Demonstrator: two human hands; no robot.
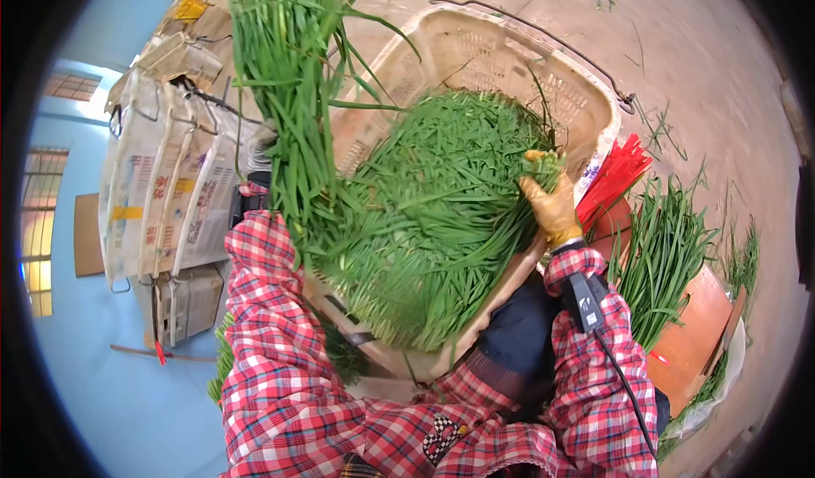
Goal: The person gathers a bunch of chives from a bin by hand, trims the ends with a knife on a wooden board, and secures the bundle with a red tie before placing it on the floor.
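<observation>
My left hand (262, 151) is mostly hidden behind a long bunch of garlic chives (293, 79), which it holds up over the left side of a plastic basket (607, 109). Cut and loose garlic chives (433, 215) are heaped inside the basket. At the basket's right side, my right hand (553, 206), in a yellowish glove, is closed around a small clump of chive pieces (546, 171). Bright red strips (611, 177) lie just beyond that hand, outside the rim.
Stacked white crates (178, 181) stand at the left. More garlic chives (666, 249) lie at the right by an orange-brown board (692, 342). A dark wire handle (543, 41) runs along the basket's far rim. Stray leaves (666, 130) are scattered on the floor (713, 79).
</observation>
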